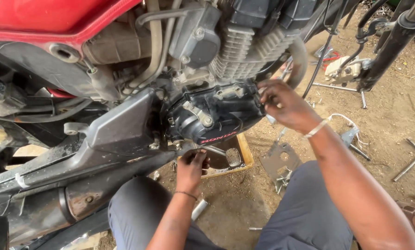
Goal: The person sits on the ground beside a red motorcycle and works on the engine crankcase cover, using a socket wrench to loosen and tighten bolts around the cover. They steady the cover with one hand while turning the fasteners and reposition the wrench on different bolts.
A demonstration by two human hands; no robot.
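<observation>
1. Right hand (281, 103) up at the right edge of the black engine side cover (216, 113); fingers curled and pinched against the cover's far right rim. Whether something small is held between the fingertips: cannot tell.
2. Left hand (192, 167) lower down, under the bottom of the cover, fingers bent in around something at the underside of the engine. Grip is closed, but what it is closed on is hidden by the hand.
3. Engine side cover sits mid-frame on the motorcycle, rounded, glossy black, with a small metal lever arm (199, 115) on its face. It is in place against the engine.
4. Finned cylinder block (244, 53) directly above the cover, grey, a curved exhaust pipe (300, 58) bending off to its right.
5. Red fuel tank (54, 18) top left. Grey frame panel (124, 122) left of the cover, muffler (54, 208) running to the near left.
6. Yellow-rimmed tray (247, 155) on the ground just under the engine, right of the left hand, holding dark liquid; a ribbed footpeg (233, 157) shows over it.
7. Flat metal plate (279, 162) lies on the dirt right of the tray, small bolts near it.
8. T-handle wrench (411, 159) on the ground far right, well apart from both hands.
9. Front fork tube (392, 41) upper right, cables hanging beside it.
10. Person's knees in grey trousers (304, 217) at the near edge, a light band on the right wrist, a dark one on the left.
</observation>
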